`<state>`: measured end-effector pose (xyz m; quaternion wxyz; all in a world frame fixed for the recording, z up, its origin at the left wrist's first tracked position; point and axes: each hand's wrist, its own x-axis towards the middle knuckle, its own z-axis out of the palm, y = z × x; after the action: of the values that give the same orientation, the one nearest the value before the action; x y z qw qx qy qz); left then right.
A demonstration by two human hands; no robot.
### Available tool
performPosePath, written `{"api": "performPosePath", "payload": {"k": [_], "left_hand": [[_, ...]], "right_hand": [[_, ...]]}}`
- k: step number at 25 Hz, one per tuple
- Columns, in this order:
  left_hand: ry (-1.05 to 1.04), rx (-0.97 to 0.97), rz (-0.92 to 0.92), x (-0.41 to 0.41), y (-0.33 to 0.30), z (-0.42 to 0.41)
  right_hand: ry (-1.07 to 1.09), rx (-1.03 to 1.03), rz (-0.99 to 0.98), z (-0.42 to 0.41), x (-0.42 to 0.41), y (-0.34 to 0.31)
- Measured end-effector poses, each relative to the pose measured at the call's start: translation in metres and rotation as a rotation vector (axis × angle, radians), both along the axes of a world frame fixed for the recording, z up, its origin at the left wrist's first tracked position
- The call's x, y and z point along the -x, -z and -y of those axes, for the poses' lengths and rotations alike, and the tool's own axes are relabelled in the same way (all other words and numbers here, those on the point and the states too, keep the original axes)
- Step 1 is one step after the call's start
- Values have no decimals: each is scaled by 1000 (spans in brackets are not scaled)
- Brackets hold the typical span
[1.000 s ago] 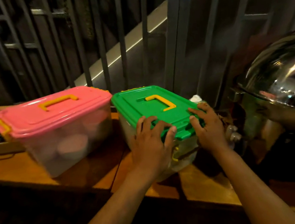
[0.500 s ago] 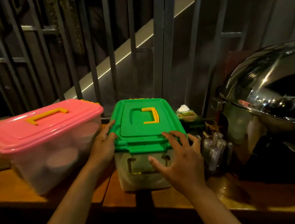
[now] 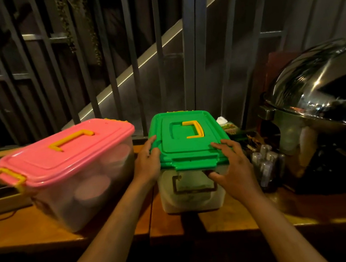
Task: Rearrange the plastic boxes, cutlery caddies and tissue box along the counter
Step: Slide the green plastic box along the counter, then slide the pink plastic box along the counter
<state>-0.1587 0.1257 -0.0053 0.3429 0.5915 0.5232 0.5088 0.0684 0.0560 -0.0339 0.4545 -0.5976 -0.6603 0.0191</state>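
1. The green-lidded box [image 3: 188, 161] stands on the counter [image 3: 33, 228], its short end facing the person; the pink-lidded box [image 3: 70, 171] sits just left of it, apart.
2. The left hand [image 3: 147, 162] presses flat against the green box's left lid edge, fingers [image 3: 152, 141] spread and clamping nothing.
3. The right hand [image 3: 233, 167] rests on its near right corner, fingers loosely curved over the lid rim, thumb under the front lip.
4. Right of the green box stand a cutlery caddy [image 3: 265, 163] and, behind it, a tissue box [image 3: 228, 125]; a chafing dish [image 3: 325, 99] lies beyond.
5. The box looks like rigid, smooth plastic and probably light, though its cloudy walls hide the contents. Pressing on both long sides below the lid, or lifting by the yellow handle [image 3: 193, 129], seems safest.
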Motion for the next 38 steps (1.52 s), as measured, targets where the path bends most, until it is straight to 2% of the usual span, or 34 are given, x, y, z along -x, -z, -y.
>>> {"api": "performPosePath", "payload": {"k": [7, 10, 13, 15, 17, 19, 23, 25, 29, 32, 34, 38], "left_hand": [[-25, -43, -160, 1, -1, 5], [-7, -82, -300, 8, 1, 24], [106, -237, -482, 38, 5, 63], [107, -376, -630, 70, 5, 81], [29, -447, -695, 103, 1, 89], [-76, -472, -689, 138, -3, 97], [-332, -459, -758, 209, -8, 104], [-441, -390, -800, 239, -12, 105], [-501, -316, -869, 294, -17, 98], [-530, -246, -901, 329, -24, 87], [-515, -255, -918, 346, -24, 73], [-420, -259, -762, 378, -26, 35]], "right_hand": [[21, 56, 0, 7, 6, -6], [125, 173, 133, 16, 9, -13], [197, 255, 238, 33, 26, -21], [208, 155, 237, 47, 58, -26], [205, -7, 223, 53, 99, -30], [126, -113, 183, 48, 142, -31], [-143, -175, 137, 24, 209, -37], [-256, -145, 158, 14, 238, -39], [-404, -53, 235, -8, 303, -39], [-409, 37, 288, -18, 358, -40], [-300, 21, 386, -26, 382, -37], [-185, -5, 395, -29, 388, -31]]}}
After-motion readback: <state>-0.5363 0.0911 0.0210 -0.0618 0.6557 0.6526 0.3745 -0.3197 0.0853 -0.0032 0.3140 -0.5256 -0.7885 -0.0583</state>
